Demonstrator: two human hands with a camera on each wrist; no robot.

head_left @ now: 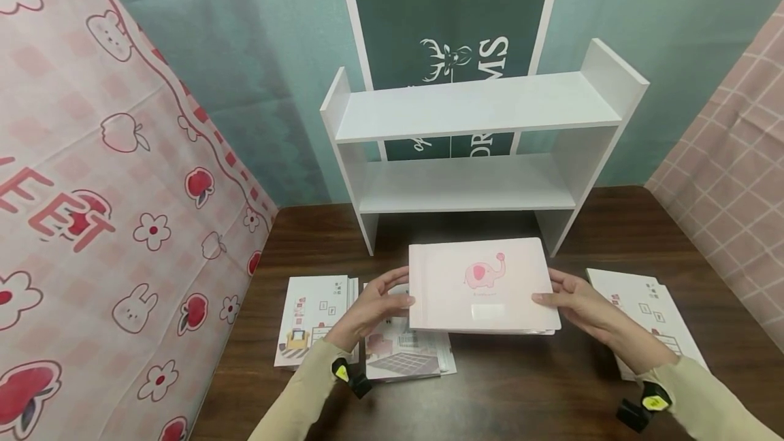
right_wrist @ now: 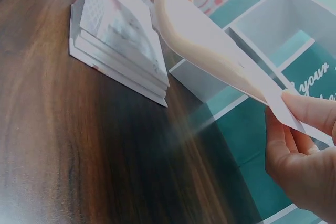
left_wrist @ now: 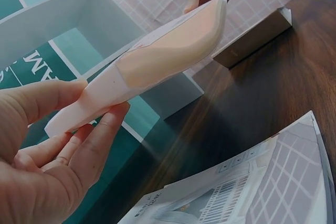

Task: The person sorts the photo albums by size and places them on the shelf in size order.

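Note:
A pale pink album (head_left: 453,284) with a pink elephant on its cover is held up between both hands, above the table and in front of the white shelf (head_left: 478,111). My left hand (head_left: 375,306) pinches its left edge, thumb on top and fingers beneath, as the left wrist view also shows. On the opposite edge, my right hand (head_left: 584,308) pinches the album the same way. Under the album and the left forearm lies a stack of booklets (head_left: 404,359), partly covered. In the right wrist view the album (right_wrist: 210,51) is seen edge-on, slightly bowed.
Another booklet stack (head_left: 315,315) with a yellow truck picture lies at the left. A further white stack (head_left: 649,312) lies at the right, partly behind the right forearm. The shelf stands at the back of the brown wooden table (head_left: 508,393), with patterned cloths around it.

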